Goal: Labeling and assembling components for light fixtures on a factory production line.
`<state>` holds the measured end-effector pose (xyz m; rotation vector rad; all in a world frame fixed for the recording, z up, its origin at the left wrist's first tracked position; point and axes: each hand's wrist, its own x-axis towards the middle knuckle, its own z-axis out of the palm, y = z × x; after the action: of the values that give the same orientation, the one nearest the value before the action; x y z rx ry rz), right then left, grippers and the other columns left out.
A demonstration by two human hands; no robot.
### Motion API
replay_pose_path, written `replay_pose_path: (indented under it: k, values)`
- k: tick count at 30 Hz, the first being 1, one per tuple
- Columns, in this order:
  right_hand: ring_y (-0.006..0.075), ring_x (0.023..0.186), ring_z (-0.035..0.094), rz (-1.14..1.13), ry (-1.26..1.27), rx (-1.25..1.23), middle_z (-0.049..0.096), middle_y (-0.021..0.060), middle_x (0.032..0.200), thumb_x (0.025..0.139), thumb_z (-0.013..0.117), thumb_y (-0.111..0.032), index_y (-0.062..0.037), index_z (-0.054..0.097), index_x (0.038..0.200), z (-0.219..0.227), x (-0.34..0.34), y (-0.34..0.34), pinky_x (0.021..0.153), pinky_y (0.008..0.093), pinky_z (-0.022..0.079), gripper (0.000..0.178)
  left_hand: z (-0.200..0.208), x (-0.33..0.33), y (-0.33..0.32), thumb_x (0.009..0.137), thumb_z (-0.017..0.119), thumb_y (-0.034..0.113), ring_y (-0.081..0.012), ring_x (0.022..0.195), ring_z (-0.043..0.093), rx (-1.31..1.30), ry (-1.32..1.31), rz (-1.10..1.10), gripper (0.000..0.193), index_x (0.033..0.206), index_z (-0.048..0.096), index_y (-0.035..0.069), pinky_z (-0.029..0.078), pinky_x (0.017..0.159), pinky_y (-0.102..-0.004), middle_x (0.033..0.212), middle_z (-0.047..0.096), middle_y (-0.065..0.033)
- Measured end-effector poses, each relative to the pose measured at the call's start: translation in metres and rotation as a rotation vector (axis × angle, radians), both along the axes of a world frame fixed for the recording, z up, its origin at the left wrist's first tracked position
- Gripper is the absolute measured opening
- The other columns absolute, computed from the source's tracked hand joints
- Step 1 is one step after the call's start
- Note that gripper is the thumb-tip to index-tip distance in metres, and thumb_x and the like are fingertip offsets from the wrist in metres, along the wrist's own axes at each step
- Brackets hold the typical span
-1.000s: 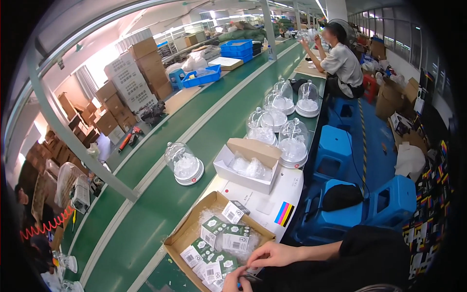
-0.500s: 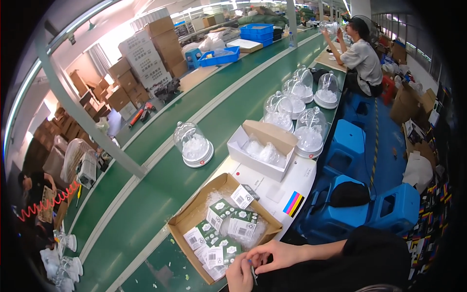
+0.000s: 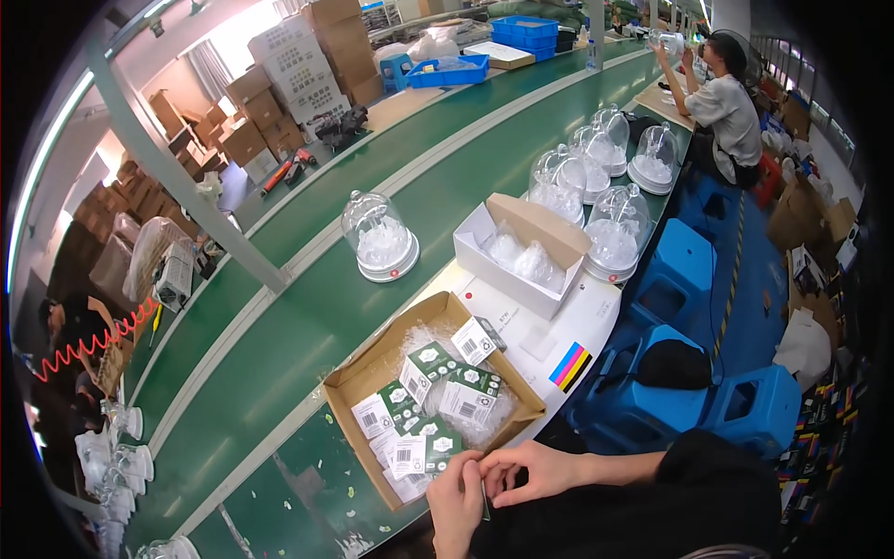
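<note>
My left hand [image 3: 453, 506] is closed on a thin flat piece [image 3: 485, 509], seen nearly edge-on at the near edge of the bench. The curled fingers of my right hand [image 3: 533, 469] meet it from the right; what they pinch is hidden. Just beyond my hands lies an open shallow cardboard carton [image 3: 372, 484], tilted in view. In it are several small green-and-white printed boxes [image 3: 467, 401] and clear plastic wrap [image 3: 503, 417]. Farther off stands an open white box [image 3: 512, 286] with two plastic-wrapped pieces [image 3: 537, 266] inside.
A clear dome on a white base [image 3: 382, 240] stands alone on the green conveyor [image 3: 307, 326]. Several more domes [image 3: 615, 233] cluster behind the white box. Blue stools [image 3: 666, 373], one with a black cap [image 3: 672, 364], line the right side. Another person [image 3: 726, 102] sits farther along, lifting a dome.
The view has shifted, so the carton, white box and domes sit higher and farther right in the picture. My hands stay together at the near edge, still on the thin piece.
</note>
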<state>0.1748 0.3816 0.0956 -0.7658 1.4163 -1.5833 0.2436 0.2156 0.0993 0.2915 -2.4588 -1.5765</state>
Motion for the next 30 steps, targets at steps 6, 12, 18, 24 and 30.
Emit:
replay_pose_path:
  k: [6,12,18,24,30]
  values:
    - [0.0102,0.077,0.064,-0.107,0.296,0.032,0.068,0.0046,0.089,0.087,0.071,-0.013,-0.0024,0.063,0.116,0.012,0.003,0.002,0.067,0.0225,0.051,0.032,0.009,0.002,0.001,0.094,0.050,0.009,-0.0117,0.059,0.057,-0.009,-0.074,0.007,0.021,0.098,0.068,0.000,0.043,0.054,-0.0268,0.068,0.065,-0.0098]
    - [0.0119,0.078,0.066,-0.251,0.234,-0.070,0.069,0.0082,0.087,0.091,0.064,-0.007,0.0011,0.069,0.099,0.003,-0.008,0.001,0.068,0.0237,0.052,0.013,-0.005,0.004,-0.003,0.094,0.052,0.017,-0.0239,0.066,0.062,0.006,-0.017,-0.131,0.023,0.106,0.065,0.001,0.047,0.062,-0.0332,0.073,0.064,-0.0136]
    - [0.0111,0.078,0.062,-0.344,-0.087,-0.148,0.065,0.0084,0.093,0.091,0.064,-0.004,0.0030,0.069,0.098,-0.001,-0.004,0.010,0.068,0.0219,0.050,0.011,0.000,0.006,-0.004,0.095,0.054,0.031,-0.0254,0.068,0.064,0.011,0.051,-0.290,0.037,0.113,0.061,-0.001,0.049,0.065,-0.0338,0.077,0.064,-0.0142]
    - [0.0108,0.076,0.061,-0.215,0.220,-0.136,0.065,0.0068,0.092,0.087,0.069,-0.007,0.0008,0.066,0.108,0.010,-0.006,0.008,0.066,0.0227,0.050,0.023,-0.002,0.005,-0.001,0.087,0.064,0.010,-0.0288,0.077,0.067,-0.045,0.116,-0.252,0.028,0.112,0.062,-0.004,0.051,0.070,-0.0331,0.089,0.067,-0.0181]
    - [0.0121,0.075,0.062,-0.184,0.372,-0.056,0.063,0.0066,0.089,0.086,0.071,-0.011,-0.0004,0.065,0.113,0.011,-0.009,0.004,0.064,0.0237,0.050,0.029,0.010,0.009,0.004,0.092,0.058,0.008,-0.0274,0.082,0.069,0.187,-0.060,-0.168,0.046,0.134,0.044,-0.002,0.051,0.076,-0.0323,0.091,0.070,-0.0180]
